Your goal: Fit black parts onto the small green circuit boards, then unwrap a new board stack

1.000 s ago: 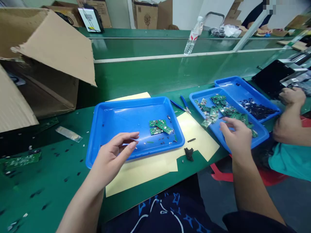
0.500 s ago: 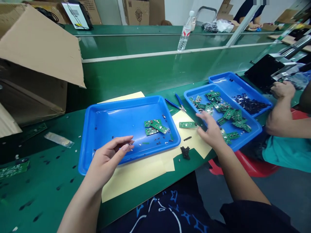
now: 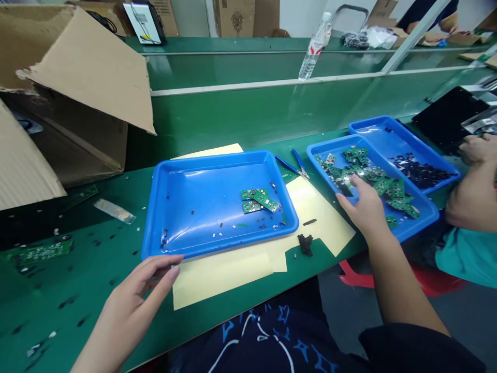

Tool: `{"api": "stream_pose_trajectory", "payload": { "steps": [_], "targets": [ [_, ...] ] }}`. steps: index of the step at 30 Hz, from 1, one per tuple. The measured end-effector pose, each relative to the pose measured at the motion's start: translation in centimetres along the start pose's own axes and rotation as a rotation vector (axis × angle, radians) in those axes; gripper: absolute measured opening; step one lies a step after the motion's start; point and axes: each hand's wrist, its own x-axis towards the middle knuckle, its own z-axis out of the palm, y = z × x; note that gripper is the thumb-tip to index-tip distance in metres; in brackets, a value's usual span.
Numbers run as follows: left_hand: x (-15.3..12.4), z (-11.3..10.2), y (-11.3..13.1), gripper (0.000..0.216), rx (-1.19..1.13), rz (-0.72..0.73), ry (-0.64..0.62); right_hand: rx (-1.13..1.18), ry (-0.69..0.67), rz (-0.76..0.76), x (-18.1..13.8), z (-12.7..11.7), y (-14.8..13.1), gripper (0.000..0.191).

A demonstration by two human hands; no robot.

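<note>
Right hand, thumb and forefinger parted above green circuit boards heaped in a blue tray; whether it holds one cannot be told. Left hand, thumb and fingertips nearly meeting, contents indiscernible, near the front-left corner of a second tray containing a small board stack.

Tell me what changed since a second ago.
The left hand drew back from over the left blue tray to its near edge. The right hand swung left, then back over the board-filled tray; the green board at its fingertips midway is no longer over the yellow paper. Trays and pliers stayed.
</note>
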Motion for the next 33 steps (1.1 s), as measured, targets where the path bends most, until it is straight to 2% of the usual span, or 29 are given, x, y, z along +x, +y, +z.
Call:
{"api": "stream_pose_trajectory", "payload": {
  "steps": [2, 3, 6, 8, 12, 16, 22, 25, 27, 30, 33],
  "targets": [
    [-0.9, -0.1, -2.2, 0.049, -0.026, -0.131, -0.009, 0.129, 0.031, 0.008, -1.4, -0.9, -1.3, 0.028],
    [-1.3, 0.0, -3.1, 0.052, -0.060, -0.192, -0.022, 0.233, 0.000, 0.028, -2.4, -1.3, -2.3, 0.020],
    [-2.1, 0.8, -4.9, 0.064, -0.194, -0.280, -0.046, 0.529, -0.303, 0.101, -6.0, -1.8, -5.1, 0.013],
    [-2.4, 1.7, -4.9, 0.066, -0.300, -0.272, -0.013, 0.592, -0.390, 0.130, -7.9, -1.6, -6.3, 0.013],
    [-2.3, 3.3, -3.3, 0.066, -0.480, -0.289, 0.099, 0.514, -0.372, 0.125, -9.1, -0.9, -6.4, 0.016],
    [-2.4, 4.7, -1.9, 0.067, -0.640, -0.317, 0.162, 0.371, -0.460, 0.092, -8.3, -0.8, -5.6, 0.023],
    [-3.5, 6.1, -1.0, 0.055, -0.798, -0.309, 0.064, 0.150, -0.658, -0.002, -7.2, -1.6, -4.6, 0.039],
    [-3.8, 6.2, -0.7, 0.041, -0.823, -0.349, 0.003, -0.002, -0.625, -0.067, -6.5, -1.9, -4.2, 0.049],
    [-3.9, 6.1, -0.6, 0.032, -0.823, -0.384, -0.012, -0.011, -0.615, -0.060, -5.9, -2.2, -3.9, 0.051],
    [-4.1, 6.3, -0.6, 0.029, -0.801, -0.409, -0.001, 0.159, -0.591, -0.032, -4.9, -2.9, -4.1, 0.039],
    [-4.2, 6.5, -0.7, 0.030, -0.769, -0.384, 0.009, 0.246, -0.406, -0.059, -4.7, -3.1, -6.9, 0.027]
  ]
}}
